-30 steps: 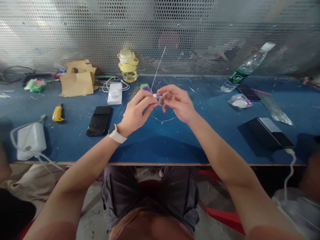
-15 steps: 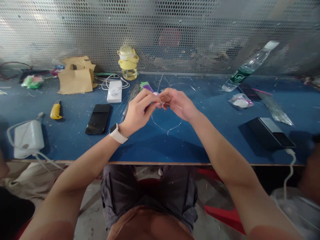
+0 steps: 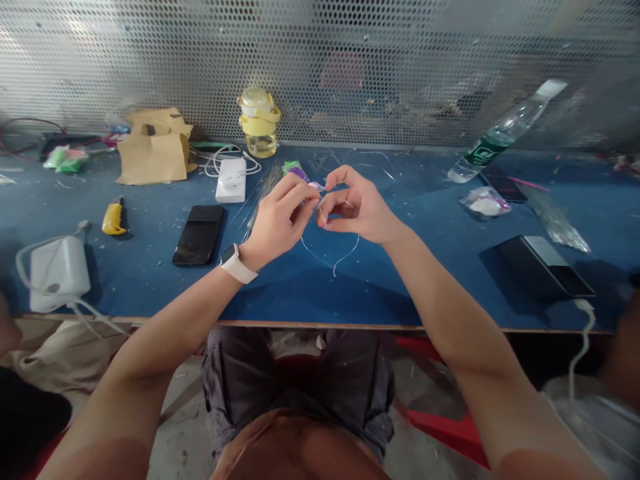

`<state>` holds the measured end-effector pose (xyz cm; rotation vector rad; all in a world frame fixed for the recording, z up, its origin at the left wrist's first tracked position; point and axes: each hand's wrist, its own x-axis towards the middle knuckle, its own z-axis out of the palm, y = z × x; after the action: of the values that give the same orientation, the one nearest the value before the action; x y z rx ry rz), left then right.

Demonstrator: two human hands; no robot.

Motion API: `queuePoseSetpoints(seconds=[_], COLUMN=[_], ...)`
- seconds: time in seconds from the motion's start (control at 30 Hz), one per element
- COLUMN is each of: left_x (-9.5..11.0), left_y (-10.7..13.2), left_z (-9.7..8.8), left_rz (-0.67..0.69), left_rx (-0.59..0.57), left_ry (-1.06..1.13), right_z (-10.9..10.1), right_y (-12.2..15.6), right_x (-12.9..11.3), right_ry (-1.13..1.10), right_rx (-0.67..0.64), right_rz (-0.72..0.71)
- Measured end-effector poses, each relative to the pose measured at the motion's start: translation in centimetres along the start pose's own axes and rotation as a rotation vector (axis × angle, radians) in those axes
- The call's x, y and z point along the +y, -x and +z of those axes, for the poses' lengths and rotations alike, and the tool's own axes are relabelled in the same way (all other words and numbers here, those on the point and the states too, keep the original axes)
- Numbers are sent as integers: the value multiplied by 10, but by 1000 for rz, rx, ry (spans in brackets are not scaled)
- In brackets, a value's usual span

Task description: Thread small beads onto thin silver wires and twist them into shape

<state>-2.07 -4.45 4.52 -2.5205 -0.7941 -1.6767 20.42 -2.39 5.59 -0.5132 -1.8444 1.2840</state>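
Above the middle of the blue table (image 3: 310,287), my left hand (image 3: 277,219) and my right hand (image 3: 357,208) meet fingertip to fingertip. Both pinch a thin pale wire (image 3: 333,257) that hangs below them in a loop with a small kink at its lowest point. A small pink piece (image 3: 316,187) shows between the fingertips. My left wrist wears a white watch (image 3: 237,264). Behind the hands lie a bundle of thin wires (image 3: 263,190) and a green and purple packet (image 3: 294,172).
A black phone (image 3: 198,235), yellow knife (image 3: 113,219), white charger (image 3: 56,272), white power bank (image 3: 231,180), brown paper bag (image 3: 154,147) and yellow jar (image 3: 259,123) lie left. A tilted water bottle (image 3: 503,132), plastic bag (image 3: 484,202) and black box (image 3: 543,265) lie right. Perforated metal screen behind.
The long wire end that stood up toward the screen has come down. The loop under my hands has grown longer. My hands stay together, the right fingers now curled round the wire.
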Motion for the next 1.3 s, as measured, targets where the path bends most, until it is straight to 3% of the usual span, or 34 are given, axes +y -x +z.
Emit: queuePoseSetpoints(seconds=[0.13,0.37,0.53,0.77,0.87,0.97,1.13,1.3], left_x=[0,-4,-5,-22,-38,-50,-52,-50], left_y=[0,3,0,1,5,7,8,9], left_z=[0,0,-2,5,8,10,9,6], left_rz=[-15,-70,-26,-96,-171,-233,-239,-193], left_rx=[14,-29,-8,-41,-49,-46,-11,-36], left_ry=[-22,-36,-33,-12,-21,-19,-65,-77], right_z=[16,26,26,14,16,19,17,19], right_y=[-1,1,-1,0,1,0,1,5], right_x=[1,-6,-6,-4,-2,4,6,5], right_ry=[81,408,367,451,444,308,376,284], right_rx=[124,387,465,370,269,273,-13,-162], right_rz=[-45,-285,-329,-345,-224,-62,80,-1])
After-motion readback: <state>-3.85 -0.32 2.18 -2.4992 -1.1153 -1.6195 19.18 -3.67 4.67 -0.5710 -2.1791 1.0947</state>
